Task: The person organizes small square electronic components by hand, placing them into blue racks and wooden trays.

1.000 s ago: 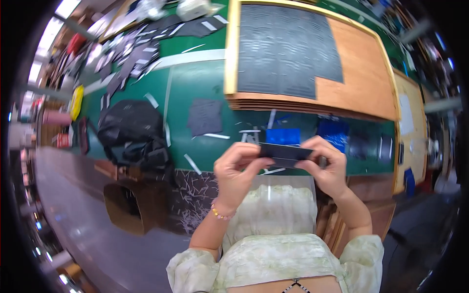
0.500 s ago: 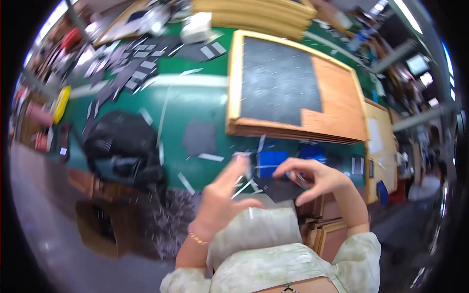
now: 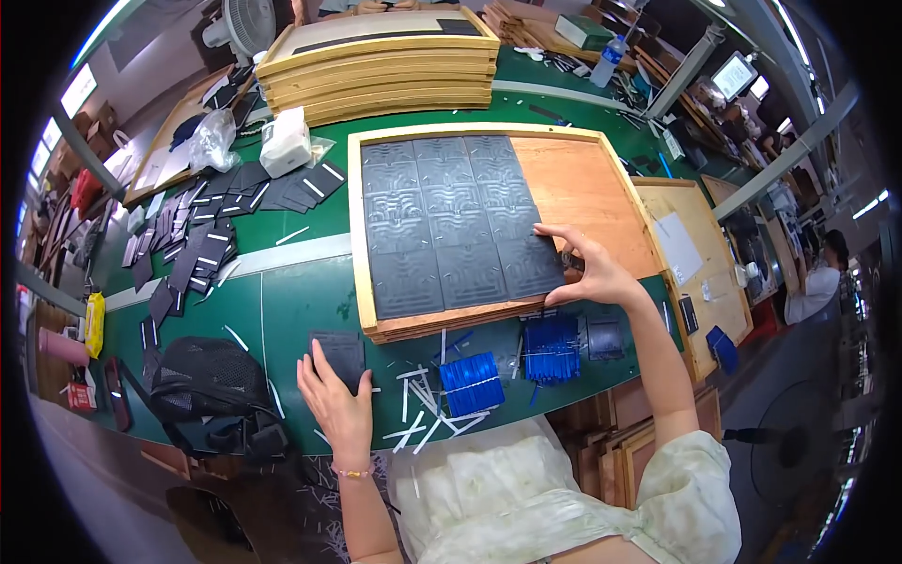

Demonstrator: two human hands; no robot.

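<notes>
Hands apart: we see the right hand (image 3: 590, 273), fingers spread, pressing a black tile (image 3: 529, 265) in the tray (image 3: 587, 188). Left hand (image 3: 336, 399) lies open on a tile (image 3: 338, 353) on the desk (image 3: 282, 301).

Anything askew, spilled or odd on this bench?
White strips lie scattered at all angles on the green table beside the left hand. The black tiles in the wooden tray sit in even rows; the right hand rests on one.

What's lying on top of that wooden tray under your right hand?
Dark embossed square sheets cover the wooden tray's left part; the right hand touches the nearest one. Bare board shows right; the wood beneath the sheets is hidden.
</notes>
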